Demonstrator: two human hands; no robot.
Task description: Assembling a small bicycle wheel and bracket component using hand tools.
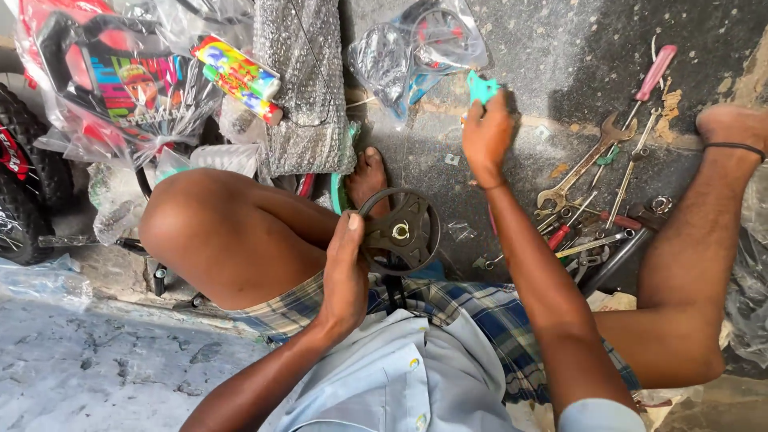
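Wheel (pixel 400 232), small and black, at frame centre, clamped at its 9 o'clock rim by left hand (pixel 346 272); right hand (pixel 486 136) at 1 o'clock pinches teal plastic piece (pixel 482 86); wrenches (pixel 588 164) at 3 o'clock on floor (pixel 560 48).

floor: rough dark concrete floor (pixel 560 48) lying far and right | lighter grey slab (pixel 88 368) sitting near left | light: daylight falling hard, sharp shadows showing | walls, windows: not showing
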